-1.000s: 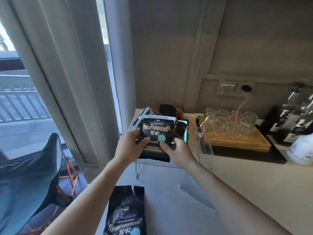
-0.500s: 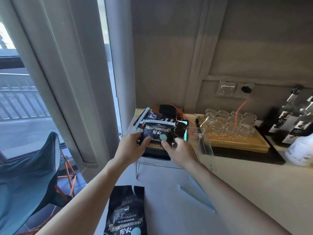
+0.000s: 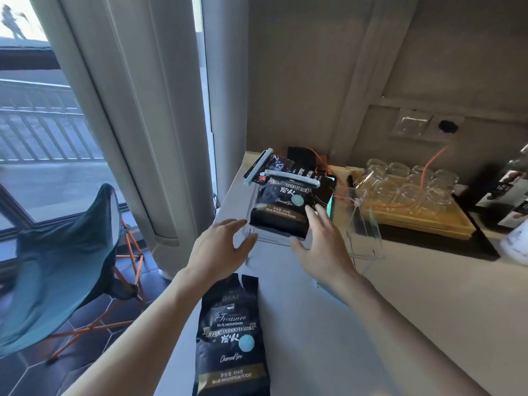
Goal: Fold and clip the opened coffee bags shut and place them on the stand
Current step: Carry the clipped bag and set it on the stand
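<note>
A black coffee bag (image 3: 281, 208), folded over and closed with a pale grey clip (image 3: 291, 178), rests on a clear acrylic stand (image 3: 364, 238). Behind it sits another clipped bag (image 3: 268, 167), its long clip tilted. My left hand (image 3: 220, 247) hovers open just left of the front bag's lower corner. My right hand (image 3: 321, 247) is open at the bag's lower right, fingertips near or touching its edge. A third black coffee bag (image 3: 233, 335) lies flat on the counter near me, its torn top open, between my forearms.
A wooden tray of upturned glasses (image 3: 408, 192) stands right of the stand, with orange cables over it. Bottles (image 3: 511, 190) crowd the far right. A curtain (image 3: 137, 115) and a teal folding chair (image 3: 63, 252) are left of the counter's edge.
Both hands held the clipped bag on the stand before; now they have let go and drawn back towards me, fingers spread. The bag stays on the stand.
</note>
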